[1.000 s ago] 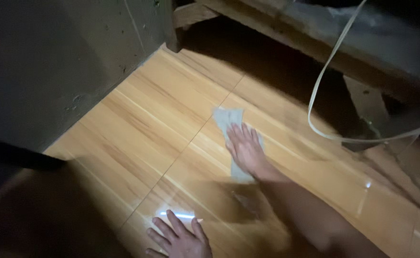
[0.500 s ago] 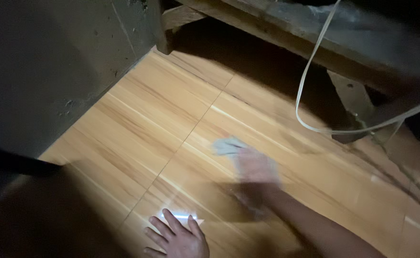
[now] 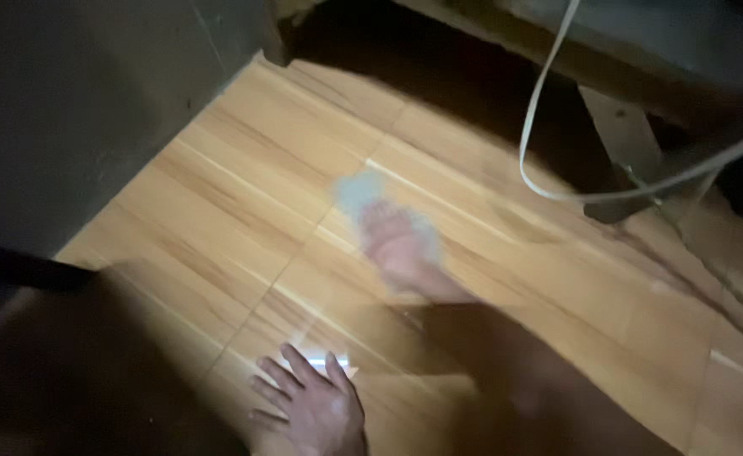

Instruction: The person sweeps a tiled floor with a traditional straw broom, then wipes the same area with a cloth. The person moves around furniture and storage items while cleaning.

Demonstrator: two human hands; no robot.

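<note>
A: We log from the left. A dark wall [image 3: 92,110] or cabinet side borders the wooden floor [image 3: 219,211], and our left hand [image 3: 312,409] lies flat on the boards at the bottom of the view, fingers spread, holding nothing. We read it as a prop: the weight leans on it so the other arm can reach out.

B: Agreed. Just past its fingertips we note a bright patch of glare on the boards.

A: Moving right, our right hand [image 3: 401,245] lies palm down on a pale cloth [image 3: 356,190], which sits on the floor near the middle of the view.

B: The hand is blurred, so we cannot tell whether the fingers pinch the cloth or only press on it. Flat pressing looks the likelier reading, since the cloth shows mostly beyond the fingertips, spread against the boards.

A: Farther right, a pale cord [image 3: 540,127] hangs in a loop from above, in front of a dark gap under a wooden frame [image 3: 616,127]. It is well apart from both hands.

B: The far right is too dim to log.
</note>
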